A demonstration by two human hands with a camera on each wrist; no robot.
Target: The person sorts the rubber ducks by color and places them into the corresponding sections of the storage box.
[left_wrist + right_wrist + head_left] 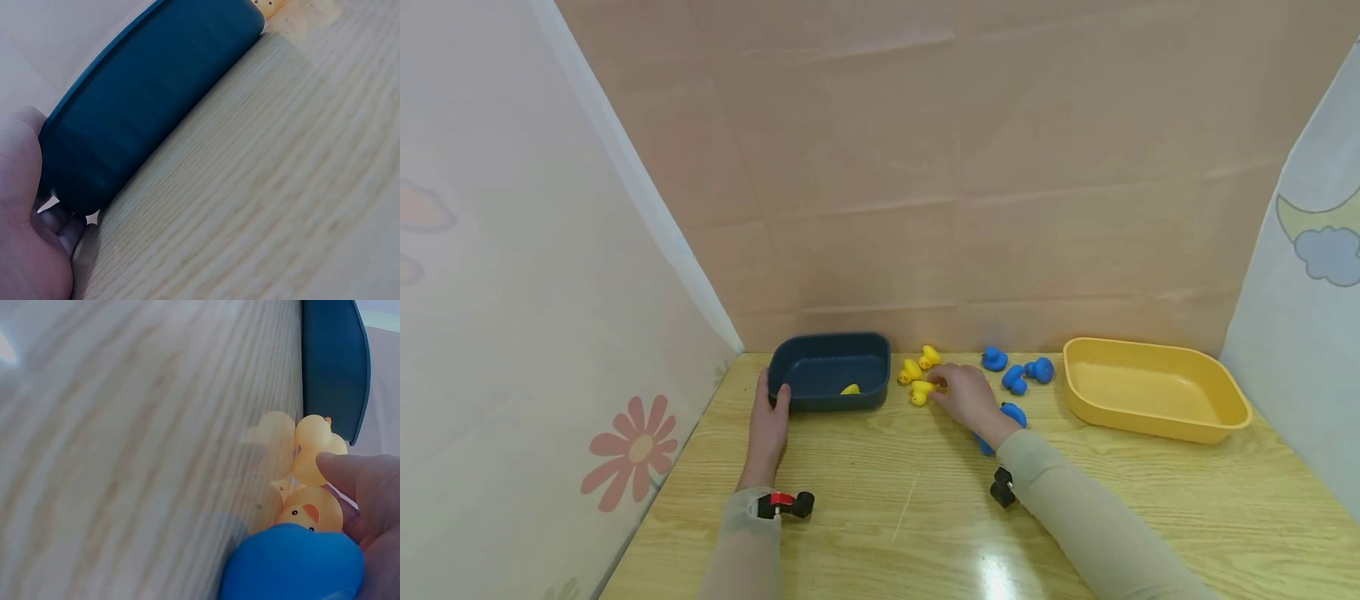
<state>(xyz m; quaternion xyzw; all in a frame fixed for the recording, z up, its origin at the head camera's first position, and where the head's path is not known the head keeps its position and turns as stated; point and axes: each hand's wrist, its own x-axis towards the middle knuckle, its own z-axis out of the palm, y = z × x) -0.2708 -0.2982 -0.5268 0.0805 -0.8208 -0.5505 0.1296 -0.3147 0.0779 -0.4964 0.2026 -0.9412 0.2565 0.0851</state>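
Observation:
My left hand (pixel 767 425) grips the left end of a dark blue bin (pixel 827 403), thumb at the near rim. In the left wrist view, fingers curl at the bin's lower corner. A bit of a yellow rubber duck (pixel 850 389) shows inside the bin. Right of the bin, my right hand (pixel 967 393) pinches a yellow rubber duck (pixel 919 392) between thumb and forefinger. The right wrist view has the thumb over this duck (pixel 306 464), with another yellow duck (pixel 314 506) and a blue duck (pixel 294 565) nearer the camera. Two more yellow ducks (pixel 910 372) sit just behind.
Several blue rubber ducks (pixel 1015 381) lie behind and beneath my right forearm. A yellow bin (pixel 1157 423) stands at the right of the wooden table (pixel 865 500). A brown-covered wall (pixel 865 208) closes off the back, with patterned side panels (pixel 550 333) left and right.

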